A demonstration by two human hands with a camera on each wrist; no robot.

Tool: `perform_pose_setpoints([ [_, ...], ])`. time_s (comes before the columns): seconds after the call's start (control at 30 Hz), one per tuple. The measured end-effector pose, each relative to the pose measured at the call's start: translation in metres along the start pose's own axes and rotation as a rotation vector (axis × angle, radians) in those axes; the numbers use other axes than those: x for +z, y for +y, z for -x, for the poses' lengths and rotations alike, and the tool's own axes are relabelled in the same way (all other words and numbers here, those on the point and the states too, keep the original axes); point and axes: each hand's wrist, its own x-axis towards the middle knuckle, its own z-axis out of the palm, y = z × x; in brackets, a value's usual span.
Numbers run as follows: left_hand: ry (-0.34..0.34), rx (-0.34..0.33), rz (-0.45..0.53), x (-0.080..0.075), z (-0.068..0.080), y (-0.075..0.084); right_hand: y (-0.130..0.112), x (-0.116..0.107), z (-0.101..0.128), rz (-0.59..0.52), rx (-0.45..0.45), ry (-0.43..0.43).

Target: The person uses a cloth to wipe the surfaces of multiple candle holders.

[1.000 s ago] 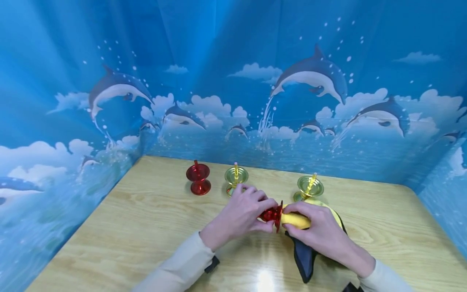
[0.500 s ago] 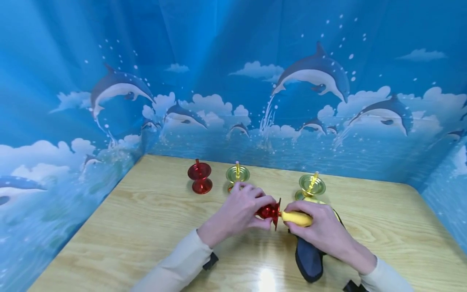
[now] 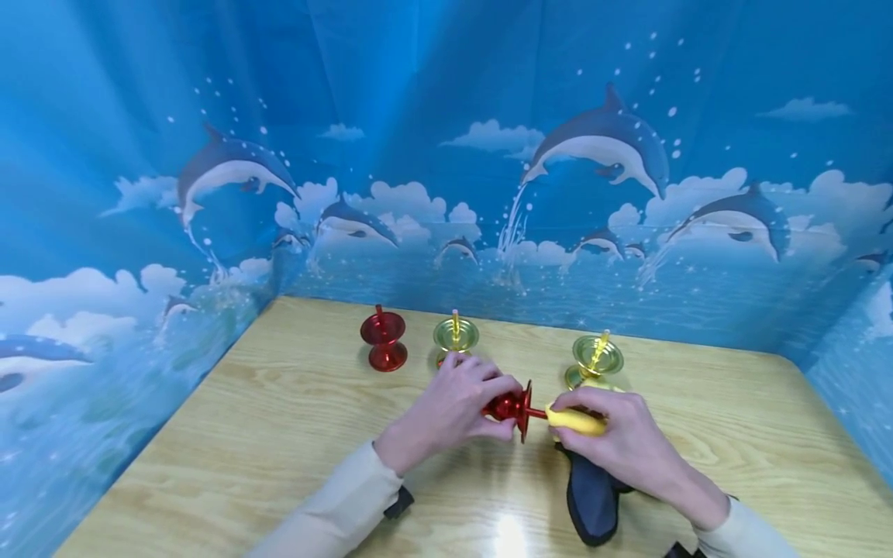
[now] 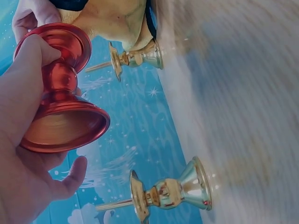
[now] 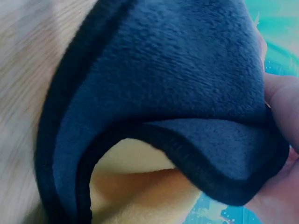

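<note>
The red candlestick (image 3: 512,405) is held sideways above the surface (image 3: 279,418), just in front of the middle gold candlestick (image 3: 455,338), with the left hand (image 3: 453,407) curled round its stem and base. The right hand (image 3: 614,434) is closed on the cloth (image 3: 591,496), a yellow fold (image 3: 575,419) of it being pinched round the red spike. Risk: the spike can be snagged or punched through the cloth if it is pulled at an angle; the glossy stem is likely slick, so the piece can be twisted out of the grip and dropped. The right gold candlestick (image 3: 594,358), just behind the red one, can be tipped by a knuckle or a dragged cloth corner. Hidden: the spike tip is wrapped, the right fingertips are covered, the right wrist view is filled by cloth (image 5: 163,93), and the surface is motion-blurred in the left wrist view. A second red candlestick (image 3: 382,339) is stood well left, untouched.
</note>
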Motion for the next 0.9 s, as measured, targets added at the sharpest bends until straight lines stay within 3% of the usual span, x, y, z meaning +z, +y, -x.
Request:
perform_pose_setpoints([
  [0.43, 0.009, 0.012, 0.024, 0.007, -0.001, 0.007, -0.003, 0.01, -0.006, 0.009, -0.03, 0.004],
  [0.73, -0.018, -0.009, 0.062, 0.003, 0.003, -0.003, -0.005, -0.002, -0.003, -0.044, 0.069, -0.044],
  [0.9, -0.025, -0.033, 0.117, -0.002, 0.006, -0.009, -0.006, -0.019, -0.001, -0.102, 0.188, -0.069],
])
